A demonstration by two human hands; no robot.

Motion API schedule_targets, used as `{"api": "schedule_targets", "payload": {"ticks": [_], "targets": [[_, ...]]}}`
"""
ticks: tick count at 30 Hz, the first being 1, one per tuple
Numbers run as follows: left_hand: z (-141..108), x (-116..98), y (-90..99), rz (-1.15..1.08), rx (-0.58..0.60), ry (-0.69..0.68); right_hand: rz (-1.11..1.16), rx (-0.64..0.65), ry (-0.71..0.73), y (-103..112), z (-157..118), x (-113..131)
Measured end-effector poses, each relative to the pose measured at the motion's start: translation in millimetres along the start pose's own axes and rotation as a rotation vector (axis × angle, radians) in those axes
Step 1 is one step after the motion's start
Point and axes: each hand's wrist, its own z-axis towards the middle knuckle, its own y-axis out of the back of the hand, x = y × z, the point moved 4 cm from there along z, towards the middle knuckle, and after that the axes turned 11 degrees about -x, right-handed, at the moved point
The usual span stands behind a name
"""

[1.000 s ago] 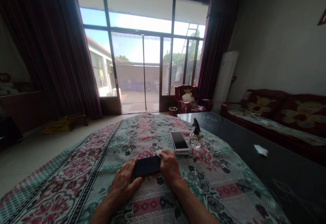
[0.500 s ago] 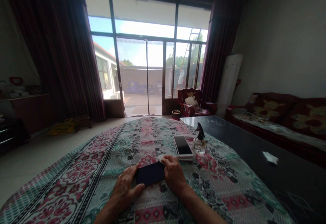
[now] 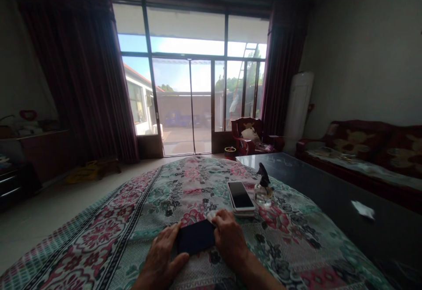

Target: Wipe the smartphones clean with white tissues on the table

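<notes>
A dark smartphone (image 3: 197, 237) lies on the patterned tablecloth (image 3: 171, 206), its broad dark face up. My left hand (image 3: 164, 251) grips its left end, thumb at the near edge and fingers along the far one. At the right end, my right hand (image 3: 230, 236) is closed around a crumpled white tissue (image 3: 211, 215), pressed against the phone's far right corner. Most of the tissue is hidden by the fingers. Just beyond my right hand lies a white phone (image 3: 240, 194) with a dark screen, stacked on another pale flat thing. Beside it stands a clear spray bottle (image 3: 263, 193) with a black head.
To the right, a dark tabletop (image 3: 316, 184) carries a white piece of paper or tissue (image 3: 363, 210). Farther back are a red wooden armchair (image 3: 249, 134), a long sofa (image 3: 365, 149) and glass doors (image 3: 178, 114) between dark curtains (image 3: 82, 83).
The view has tilted up slightly, so everything sits lower in the picture. Both hands stay on the phone, with the right still holding the tissue at its corner.
</notes>
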Motion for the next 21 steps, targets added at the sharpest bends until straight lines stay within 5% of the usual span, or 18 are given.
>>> {"api": "schedule_targets", "payload": {"ticks": [14,21], "targets": [[6,-6,6.5,-0.044,0.006,0.057,0.046,0.189,0.207,-9,-27,45],[5,-7,6.4,-0.021,0.027,0.049,-0.024,0.181,0.188,-9,-23,42]]}}
